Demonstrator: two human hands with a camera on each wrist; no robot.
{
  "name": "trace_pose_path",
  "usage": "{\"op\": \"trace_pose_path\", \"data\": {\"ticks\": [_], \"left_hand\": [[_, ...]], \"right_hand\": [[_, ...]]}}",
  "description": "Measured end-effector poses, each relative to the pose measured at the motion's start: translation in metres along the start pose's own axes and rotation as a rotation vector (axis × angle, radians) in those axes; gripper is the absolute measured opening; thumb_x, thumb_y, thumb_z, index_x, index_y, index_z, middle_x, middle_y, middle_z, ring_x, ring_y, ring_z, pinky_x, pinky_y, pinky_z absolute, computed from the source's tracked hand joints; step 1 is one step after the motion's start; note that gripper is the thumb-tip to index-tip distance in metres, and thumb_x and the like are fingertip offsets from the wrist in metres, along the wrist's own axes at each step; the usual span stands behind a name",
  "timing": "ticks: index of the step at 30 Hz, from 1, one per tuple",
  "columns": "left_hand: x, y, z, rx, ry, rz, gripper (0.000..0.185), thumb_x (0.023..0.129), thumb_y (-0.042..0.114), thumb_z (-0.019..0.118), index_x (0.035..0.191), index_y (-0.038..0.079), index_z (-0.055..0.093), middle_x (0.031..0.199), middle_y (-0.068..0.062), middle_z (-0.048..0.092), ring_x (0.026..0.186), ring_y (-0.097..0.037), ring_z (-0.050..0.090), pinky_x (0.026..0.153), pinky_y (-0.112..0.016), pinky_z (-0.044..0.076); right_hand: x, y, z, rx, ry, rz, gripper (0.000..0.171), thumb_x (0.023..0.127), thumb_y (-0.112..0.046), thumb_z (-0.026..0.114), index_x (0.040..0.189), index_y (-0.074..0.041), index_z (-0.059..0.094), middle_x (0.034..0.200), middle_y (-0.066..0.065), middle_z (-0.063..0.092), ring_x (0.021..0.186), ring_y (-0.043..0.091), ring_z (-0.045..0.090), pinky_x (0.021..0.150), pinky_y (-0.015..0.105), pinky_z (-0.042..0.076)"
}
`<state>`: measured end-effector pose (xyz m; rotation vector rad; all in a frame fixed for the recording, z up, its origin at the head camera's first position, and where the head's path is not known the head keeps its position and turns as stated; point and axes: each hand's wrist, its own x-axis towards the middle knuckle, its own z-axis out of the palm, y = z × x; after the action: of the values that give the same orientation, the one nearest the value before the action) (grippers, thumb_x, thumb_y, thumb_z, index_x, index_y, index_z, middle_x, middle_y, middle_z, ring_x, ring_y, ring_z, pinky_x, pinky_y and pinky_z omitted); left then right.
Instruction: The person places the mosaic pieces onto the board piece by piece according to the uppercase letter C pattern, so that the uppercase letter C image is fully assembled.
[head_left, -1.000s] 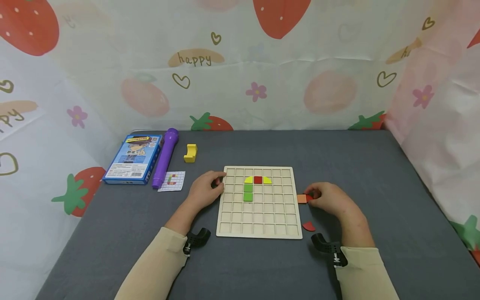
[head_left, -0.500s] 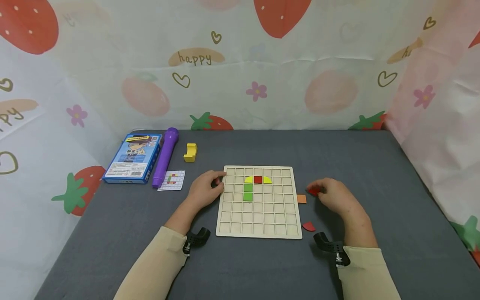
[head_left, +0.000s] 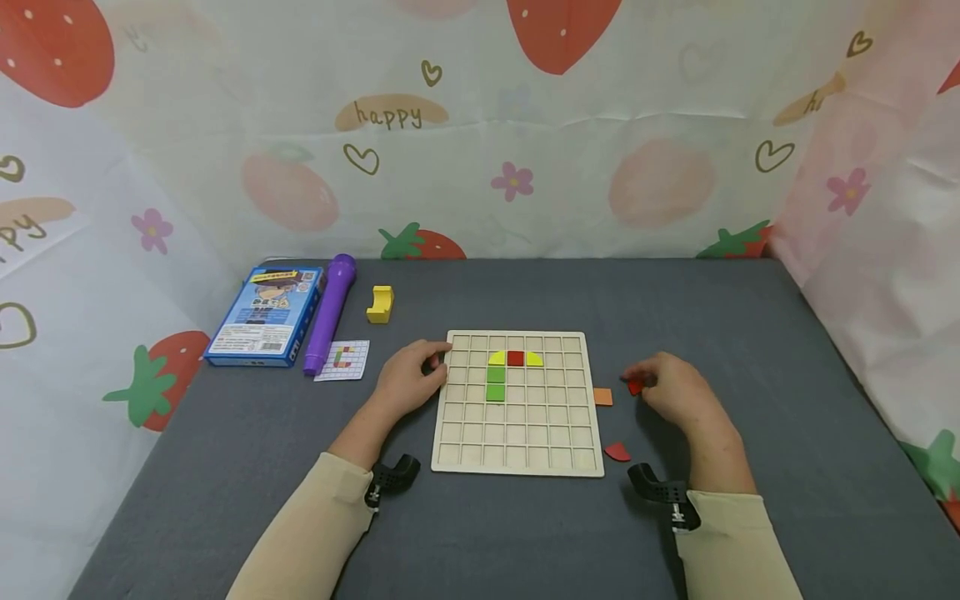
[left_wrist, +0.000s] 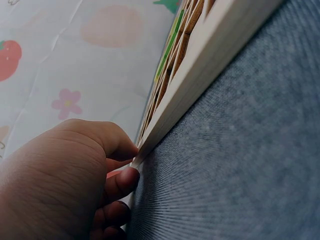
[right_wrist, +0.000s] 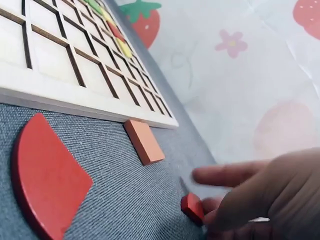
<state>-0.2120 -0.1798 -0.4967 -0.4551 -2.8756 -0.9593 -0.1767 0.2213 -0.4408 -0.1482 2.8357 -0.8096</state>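
Observation:
My left hand [head_left: 408, 377] is at the left edge of the pale wooden grid board [head_left: 525, 432], its fingers and thumb gripping the rim near the far left corner. In the left wrist view, the fingertips [left_wrist: 131, 176] meet at that rim. To the right of the board, my right hand [head_left: 673, 390] pinches a small red block [right_wrist: 191, 207], partly hidden by the fingers; the index finger is stretched out above it. An orange block [head_left: 603, 397] lies against the board's right edge. Nearer me lies a red quarter-round piece [head_left: 617, 452].
Yellow, red and green pieces [head_left: 496, 383] sit in the board's upper cells. Left of it are a blue box [head_left: 262, 317], a purple microphone-shaped stick [head_left: 330, 317], a pattern card [head_left: 349, 362] and a yellow block [head_left: 380, 305]. A printed cloth [head_left: 570, 125] hangs behind.
My right hand has lifted away from beside the orange block, moving right and slightly farther back with the red block. The left hand has stayed at the board.

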Motion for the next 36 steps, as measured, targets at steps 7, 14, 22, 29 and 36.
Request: {"op": "trace_pose_path", "data": {"ticks": [7,14,22,29,36], "left_hand": [[0.0,0.001,0.0,0.005,-0.003,-0.001,0.038,0.095,0.016,0.062,0.132,0.009,0.07,0.088,-0.001,0.055,0.078,-0.019,0.049,0.073,-0.037,0.038],[0.0,0.002,-0.001,0.007,-0.013,-0.015,0.038,0.096,0.016,0.062,0.133,0.01,0.069,0.09,-0.002,0.056,0.08,-0.02,0.05,0.075,-0.037,0.038],[-0.001,0.003,-0.001,0.004,-0.008,-0.008,0.039,0.095,0.016,0.061,0.132,0.009,0.069,0.089,-0.001,0.056,0.08,-0.02,0.05,0.075,-0.038,0.039],[0.0,0.002,-0.001,0.001,-0.007,-0.013,0.038,0.096,0.017,0.06,0.132,0.011,0.07,0.09,-0.001,0.056,0.08,-0.019,0.05,0.075,-0.038,0.038],[-0.001,0.002,-0.002,-0.003,-0.005,-0.013,0.039,0.095,0.017,0.061,0.132,0.011,0.07,0.089,-0.001,0.055,0.08,-0.019,0.05,0.075,-0.037,0.037]], "right_hand": [[-0.001,0.0,0.0,-0.02,0.015,0.126,0.041,0.089,-0.024,0.078,0.117,0.003,0.067,0.11,0.021,0.066,0.095,0.035,0.061,0.081,0.052,0.049],[-0.001,-0.001,0.0,0.007,0.025,0.116,0.036,0.091,-0.023,0.073,0.115,0.004,0.067,0.107,0.02,0.068,0.091,0.032,0.062,0.08,0.049,0.049],[-0.006,-0.025,-0.005,0.174,0.102,0.044,0.036,0.092,-0.018,0.066,0.124,0.0,0.065,0.114,0.019,0.068,0.1,0.033,0.064,0.08,0.046,0.053],[-0.014,-0.055,-0.008,0.325,0.075,-0.027,0.039,0.096,-0.013,0.067,0.133,-0.001,0.066,0.112,0.016,0.071,0.102,0.03,0.066,0.081,0.042,0.053],[-0.016,-0.081,0.0,0.412,-0.006,-0.145,0.034,0.095,-0.011,0.071,0.127,0.002,0.07,0.108,0.014,0.072,0.089,0.025,0.067,0.069,0.035,0.052]]}}
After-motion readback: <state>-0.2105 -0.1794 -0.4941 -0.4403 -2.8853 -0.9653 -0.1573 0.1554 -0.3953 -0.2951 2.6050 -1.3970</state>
